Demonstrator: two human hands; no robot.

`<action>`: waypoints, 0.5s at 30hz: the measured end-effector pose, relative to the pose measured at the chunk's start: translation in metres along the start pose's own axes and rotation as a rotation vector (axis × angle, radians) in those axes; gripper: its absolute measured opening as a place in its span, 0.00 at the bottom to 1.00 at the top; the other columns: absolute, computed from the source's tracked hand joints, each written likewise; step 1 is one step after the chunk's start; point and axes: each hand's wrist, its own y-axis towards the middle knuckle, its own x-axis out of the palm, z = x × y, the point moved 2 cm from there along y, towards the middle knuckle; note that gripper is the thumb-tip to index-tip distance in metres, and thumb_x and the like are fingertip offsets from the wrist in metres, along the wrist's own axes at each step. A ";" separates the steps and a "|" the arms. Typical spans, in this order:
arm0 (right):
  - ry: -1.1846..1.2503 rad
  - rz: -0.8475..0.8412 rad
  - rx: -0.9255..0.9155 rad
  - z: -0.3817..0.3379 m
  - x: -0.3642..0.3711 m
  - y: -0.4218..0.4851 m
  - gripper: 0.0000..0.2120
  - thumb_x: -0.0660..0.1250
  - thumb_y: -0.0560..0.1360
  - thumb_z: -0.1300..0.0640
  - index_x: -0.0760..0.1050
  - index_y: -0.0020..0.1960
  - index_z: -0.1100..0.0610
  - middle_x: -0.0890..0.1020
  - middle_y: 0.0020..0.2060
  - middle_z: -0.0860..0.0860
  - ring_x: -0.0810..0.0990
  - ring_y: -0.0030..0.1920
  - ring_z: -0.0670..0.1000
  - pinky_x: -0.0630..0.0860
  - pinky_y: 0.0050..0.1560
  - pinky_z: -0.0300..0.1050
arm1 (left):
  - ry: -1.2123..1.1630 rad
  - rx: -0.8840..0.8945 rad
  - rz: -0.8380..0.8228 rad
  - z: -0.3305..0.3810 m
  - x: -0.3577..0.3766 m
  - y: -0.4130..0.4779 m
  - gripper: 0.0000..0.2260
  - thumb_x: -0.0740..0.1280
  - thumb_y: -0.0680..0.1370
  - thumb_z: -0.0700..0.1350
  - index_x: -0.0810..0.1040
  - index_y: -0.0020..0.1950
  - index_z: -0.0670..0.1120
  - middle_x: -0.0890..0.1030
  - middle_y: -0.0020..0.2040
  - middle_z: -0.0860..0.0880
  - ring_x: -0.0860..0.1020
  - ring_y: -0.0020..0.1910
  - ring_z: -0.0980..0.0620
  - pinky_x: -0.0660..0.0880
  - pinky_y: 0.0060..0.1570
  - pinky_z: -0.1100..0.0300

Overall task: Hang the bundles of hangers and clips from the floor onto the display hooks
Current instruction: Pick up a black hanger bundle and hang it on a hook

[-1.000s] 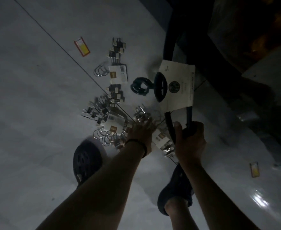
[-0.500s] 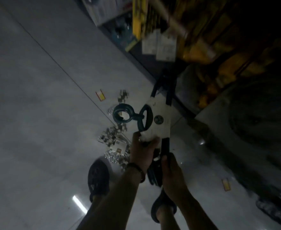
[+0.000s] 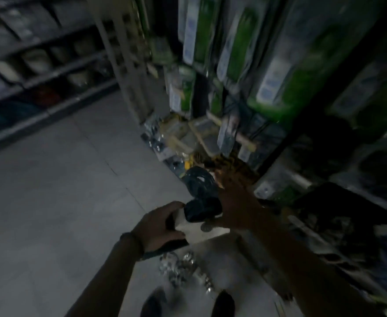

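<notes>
Bundle [image 3: 199,211] is off the floor [image 3: 51,179] now. A second ago you were stooped over it, and your view has since swung up to the rack [image 3: 124,65]. The pickup looks done, so hanging comes next. Your left hand [image 3: 158,227] grips the white card [image 3: 189,226], and the bundle's dark end juts just past those fingers. Your right hand [image 3: 233,202] lies just beside that end — fingers stretched toward the rack, holding nothing. Clips [image 3: 181,268] lie on the floor below your left wrist.
</notes>
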 end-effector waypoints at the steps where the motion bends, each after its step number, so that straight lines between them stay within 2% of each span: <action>1: 0.071 -0.040 -0.024 -0.010 -0.022 -0.010 0.45 0.71 0.61 0.20 0.75 0.71 0.43 0.77 0.71 0.52 0.73 0.73 0.57 0.73 0.71 0.58 | 0.032 0.050 0.005 0.018 -0.016 -0.007 0.29 0.78 0.74 0.57 0.70 0.72 0.66 0.78 0.70 0.59 0.77 0.67 0.55 0.75 0.69 0.49; 2: 0.091 -0.073 -0.036 -0.018 -0.038 -0.021 0.35 0.77 0.66 0.28 0.80 0.66 0.46 0.83 0.62 0.51 0.80 0.64 0.54 0.78 0.63 0.51 | 0.077 0.094 0.018 0.036 -0.032 -0.012 0.30 0.78 0.74 0.57 0.68 0.72 0.68 0.77 0.72 0.58 0.76 0.70 0.54 0.74 0.70 0.49; 3: 0.125 -0.062 -0.024 -0.024 -0.051 -0.034 0.31 0.78 0.69 0.32 0.81 0.66 0.47 0.84 0.59 0.50 0.82 0.60 0.53 0.79 0.60 0.48 | 0.122 0.137 0.019 0.055 -0.046 -0.017 0.32 0.78 0.74 0.57 0.67 0.72 0.71 0.75 0.74 0.57 0.75 0.72 0.52 0.73 0.71 0.48; 5: 0.170 0.053 0.038 -0.037 -0.077 -0.064 0.33 0.77 0.71 0.34 0.77 0.72 0.46 0.82 0.63 0.45 0.80 0.62 0.50 0.76 0.65 0.45 | 0.174 0.234 0.046 0.092 -0.068 -0.024 0.31 0.77 0.73 0.63 0.68 0.72 0.74 0.76 0.73 0.56 0.76 0.71 0.49 0.75 0.70 0.47; 6: 0.211 0.125 0.069 -0.042 -0.090 -0.081 0.34 0.77 0.72 0.35 0.76 0.73 0.45 0.81 0.63 0.43 0.78 0.63 0.47 0.74 0.66 0.41 | 0.209 0.282 0.092 0.108 -0.076 -0.027 0.30 0.75 0.71 0.67 0.71 0.71 0.70 0.78 0.70 0.56 0.78 0.69 0.48 0.76 0.68 0.46; 8: 0.308 0.264 0.217 -0.046 -0.108 -0.118 0.30 0.80 0.70 0.38 0.78 0.69 0.46 0.82 0.60 0.43 0.80 0.59 0.45 0.76 0.60 0.38 | 0.349 0.329 0.284 0.145 -0.085 -0.037 0.33 0.72 0.66 0.74 0.75 0.69 0.63 0.76 0.68 0.55 0.75 0.67 0.47 0.73 0.68 0.42; 10: 0.431 0.397 0.365 -0.049 -0.116 -0.160 0.25 0.81 0.70 0.41 0.81 0.63 0.47 0.84 0.54 0.44 0.81 0.49 0.41 0.80 0.49 0.35 | 0.409 0.353 0.553 0.178 -0.078 -0.054 0.37 0.73 0.65 0.74 0.73 0.70 0.60 0.70 0.72 0.51 0.68 0.72 0.42 0.68 0.72 0.37; 11: 0.478 0.485 0.396 -0.051 -0.119 -0.181 0.23 0.81 0.70 0.42 0.81 0.62 0.45 0.83 0.52 0.42 0.80 0.45 0.38 0.78 0.43 0.30 | 0.318 0.377 0.680 0.193 -0.068 -0.064 0.39 0.77 0.65 0.71 0.72 0.72 0.57 0.68 0.74 0.47 0.67 0.73 0.40 0.68 0.72 0.37; 13: 0.597 0.637 0.453 -0.053 -0.126 -0.229 0.23 0.83 0.68 0.40 0.78 0.59 0.36 0.83 0.52 0.37 0.80 0.48 0.36 0.79 0.46 0.32 | -0.005 0.452 0.813 0.210 -0.036 -0.076 0.39 0.83 0.65 0.62 0.71 0.70 0.50 0.72 0.69 0.45 0.72 0.68 0.42 0.74 0.66 0.43; 14: 0.623 0.702 0.477 -0.053 -0.129 -0.254 0.23 0.83 0.67 0.39 0.77 0.57 0.33 0.83 0.53 0.37 0.81 0.51 0.37 0.82 0.50 0.39 | -0.190 0.454 0.757 0.217 -0.017 -0.078 0.37 0.82 0.67 0.63 0.71 0.67 0.48 0.76 0.64 0.46 0.75 0.64 0.43 0.76 0.63 0.45; 15: 0.621 0.761 0.495 -0.058 -0.135 -0.281 0.21 0.83 0.67 0.40 0.77 0.55 0.32 0.84 0.53 0.38 0.82 0.53 0.39 0.82 0.53 0.44 | -0.393 0.434 0.606 0.228 0.002 -0.081 0.37 0.79 0.68 0.68 0.72 0.65 0.46 0.79 0.62 0.42 0.78 0.62 0.40 0.78 0.61 0.43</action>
